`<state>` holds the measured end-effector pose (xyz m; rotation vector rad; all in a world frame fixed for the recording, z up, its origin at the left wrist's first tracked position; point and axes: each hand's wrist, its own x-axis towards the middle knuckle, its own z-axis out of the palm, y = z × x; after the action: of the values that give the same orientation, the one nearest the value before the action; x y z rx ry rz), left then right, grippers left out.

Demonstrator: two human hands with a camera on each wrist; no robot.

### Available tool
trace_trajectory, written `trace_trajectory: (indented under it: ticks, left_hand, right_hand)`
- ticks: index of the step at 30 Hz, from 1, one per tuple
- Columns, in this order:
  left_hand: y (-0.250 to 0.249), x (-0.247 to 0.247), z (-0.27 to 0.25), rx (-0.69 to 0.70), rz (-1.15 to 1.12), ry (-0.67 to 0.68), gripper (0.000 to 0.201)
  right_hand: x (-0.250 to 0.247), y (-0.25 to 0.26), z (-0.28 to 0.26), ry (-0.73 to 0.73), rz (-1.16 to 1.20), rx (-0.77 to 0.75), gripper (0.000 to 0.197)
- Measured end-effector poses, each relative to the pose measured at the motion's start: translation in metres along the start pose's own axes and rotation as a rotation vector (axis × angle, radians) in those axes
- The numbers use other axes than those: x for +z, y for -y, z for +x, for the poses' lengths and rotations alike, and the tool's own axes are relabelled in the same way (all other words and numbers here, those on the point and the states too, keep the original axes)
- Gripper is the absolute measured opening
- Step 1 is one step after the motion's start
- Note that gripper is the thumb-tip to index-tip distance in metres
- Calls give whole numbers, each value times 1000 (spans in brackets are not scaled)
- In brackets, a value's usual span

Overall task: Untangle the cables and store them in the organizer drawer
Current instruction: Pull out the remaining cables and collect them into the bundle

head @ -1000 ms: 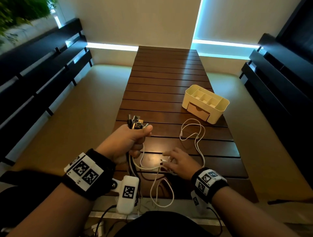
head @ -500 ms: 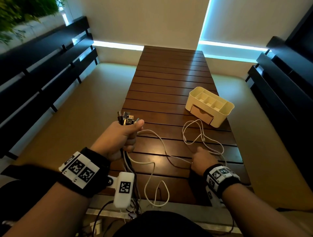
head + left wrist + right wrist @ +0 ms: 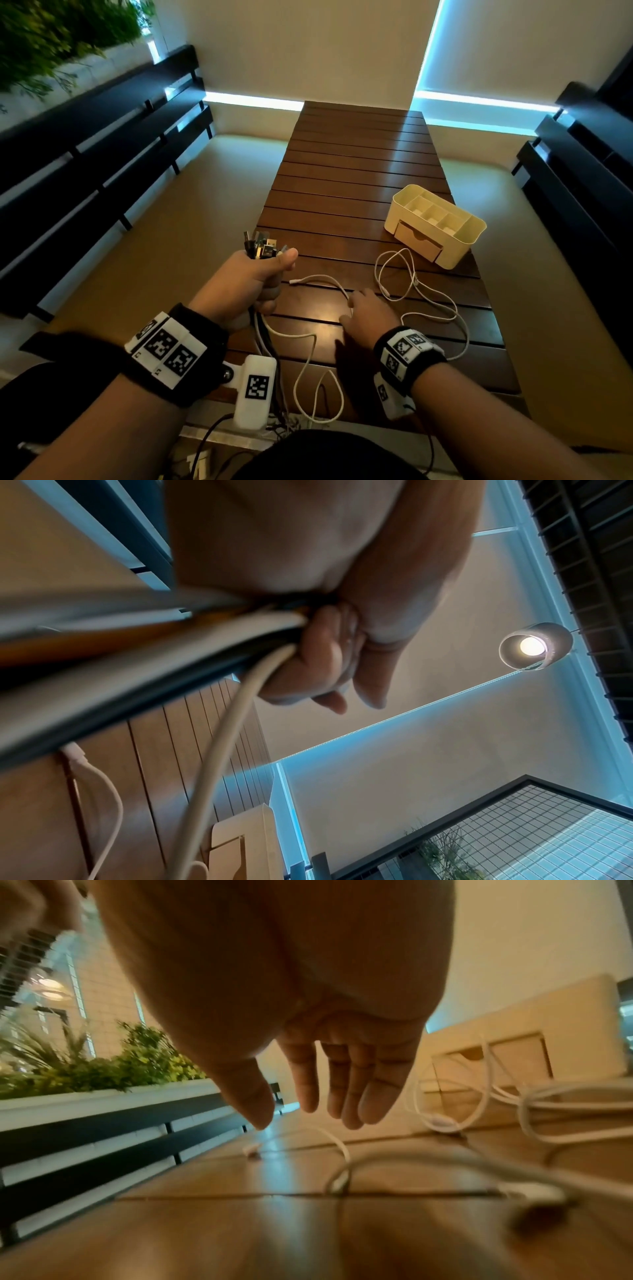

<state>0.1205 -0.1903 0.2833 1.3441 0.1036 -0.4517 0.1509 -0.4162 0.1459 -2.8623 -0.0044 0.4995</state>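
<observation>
Released since the earlier frame, white cable [image 3: 416,291] lies on table [image 3: 359,164]; right hand [image 3: 368,317] hovers, fingers straight. Left hand [image 3: 245,284] grips cable bundle [image 3: 262,246]. No legible writing.

A bunch of black and white cables [image 3: 262,248] stands upright with plugs topmost, a loose white cable [image 3: 416,291] sprawls beside the cream organizer [image 3: 460,240], whose drawer [image 3: 416,241] sits slightly open.
</observation>
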Motion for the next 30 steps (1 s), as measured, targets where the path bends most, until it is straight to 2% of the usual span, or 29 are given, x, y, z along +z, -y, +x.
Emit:
trace_trajectory:
  ticks: [2, 4, 6, 9, 11, 13, 17, 19, 21, 25, 27, 30]
  left_hand:
    - [1, 1, -1, 6, 0, -6, 22]
    - [1, 0, -2, 14, -5, -13, 24]
    - [1, -3, -3, 24, -17, -22, 28]
    - [0, -7, -2, 30, -17, -31, 28]
    - [0, -7, 0, 28, -12, -32, 27]
    - [0, -6, 3, 26, -9, -32, 26]
    - [0, -4, 9, 23, -12, -14, 24]
    - [-1, -2, 12, 18, -14, 2, 25]
    - [0, 0, 15, 17, -11, 22, 25]
    - [1, 2, 21, 12, -12, 40, 25]
    - [1, 1, 22, 7, -18, 44, 25]
    - [1, -1, 22, 1, -27, 39, 25]
  right_hand:
    - [12, -3, 5, 41, -35, 47, 46]
    - [22, -7, 8, 76, -71, 51, 38]
    - [22, -10, 8, 94, -104, 16, 25]
    - [11, -14, 9, 185, -137, -57, 25]
    - [2, -17, 8, 209, -78, -86, 24]
    - [-6, -20, 5, 115, 58, -117, 23]
    - [-19, -37, 3, -226, 304, -116, 13]
    - [-25, -54, 7, -357, 372, -51, 9]
    - [-27, -71, 10, -395, 407, 52, 10]
    - [-18, -94, 12, -193, 321, 184, 19]
    - [-12, -97, 10, -94, 306, 171, 14]
    - [-6, -98, 1, -39, 367, 93, 16]
